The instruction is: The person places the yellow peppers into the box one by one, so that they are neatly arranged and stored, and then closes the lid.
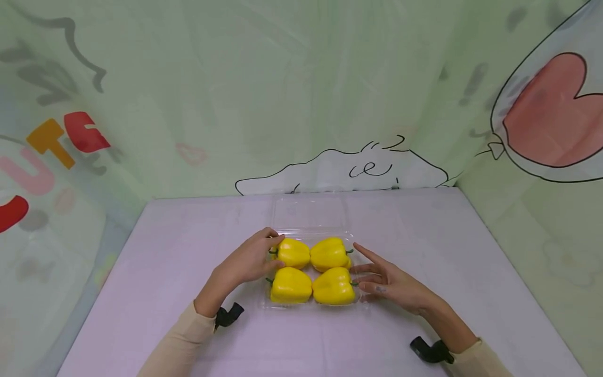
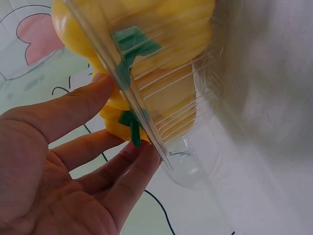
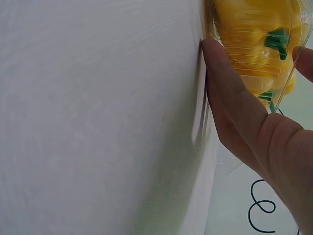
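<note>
Several yellow bell peppers with green stems lie in two rows in a clear plastic clamshell box [image 1: 313,307]. Its transparent lid [image 1: 308,212] is folded open at the back. My left hand [image 1: 256,256] comes from the left and holds the stem end of the far-left yellow bell pepper [image 1: 296,253], thumb on the near side, fingers on the far side. The left wrist view shows the thumb by the box rim. On the right side, my right hand [image 1: 393,285] is beside the box, its fingers extended along the wall near the near-right yellow bell pepper [image 1: 333,286].
The box stands on a table [image 1: 198,220] with a pale lilac cover. Printed cloth walls [image 1: 301,94] enclose the table at the back and both sides. Black wrist mounts [image 1: 229,314] sit at both sleeve cuffs.
</note>
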`<state>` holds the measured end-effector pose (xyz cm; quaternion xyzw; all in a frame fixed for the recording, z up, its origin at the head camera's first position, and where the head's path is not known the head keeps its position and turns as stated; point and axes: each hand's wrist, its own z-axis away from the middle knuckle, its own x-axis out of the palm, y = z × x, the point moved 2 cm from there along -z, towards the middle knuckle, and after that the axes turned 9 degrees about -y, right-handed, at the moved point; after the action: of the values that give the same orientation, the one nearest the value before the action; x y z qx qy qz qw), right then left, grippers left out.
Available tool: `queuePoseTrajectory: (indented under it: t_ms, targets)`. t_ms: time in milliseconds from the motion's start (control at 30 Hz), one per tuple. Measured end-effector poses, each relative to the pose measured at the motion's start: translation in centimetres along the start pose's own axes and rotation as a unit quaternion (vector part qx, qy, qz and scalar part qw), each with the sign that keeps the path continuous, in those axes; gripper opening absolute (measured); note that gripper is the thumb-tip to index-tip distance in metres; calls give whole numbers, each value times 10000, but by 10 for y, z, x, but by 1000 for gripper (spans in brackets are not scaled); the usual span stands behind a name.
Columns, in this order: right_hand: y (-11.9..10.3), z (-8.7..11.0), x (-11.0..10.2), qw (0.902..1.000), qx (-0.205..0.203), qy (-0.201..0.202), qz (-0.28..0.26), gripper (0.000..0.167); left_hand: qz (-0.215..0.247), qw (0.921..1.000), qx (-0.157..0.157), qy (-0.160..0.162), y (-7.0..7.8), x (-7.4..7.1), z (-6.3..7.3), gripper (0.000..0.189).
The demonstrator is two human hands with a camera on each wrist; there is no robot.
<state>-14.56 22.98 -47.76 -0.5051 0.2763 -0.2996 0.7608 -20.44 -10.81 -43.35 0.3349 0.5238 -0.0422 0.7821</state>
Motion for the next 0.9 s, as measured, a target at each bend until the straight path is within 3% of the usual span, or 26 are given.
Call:
queuePoseTrajectory:
  t_ms: [667,900]
  targets:
    - [-1,0,1,9999,100,49,10,96,-358,9986,4,-381,6,-6,-4,63]
    - [-2,0,2,9999,113,53,5,97,-16,9988,-316,-368,3,-5,-6,62]
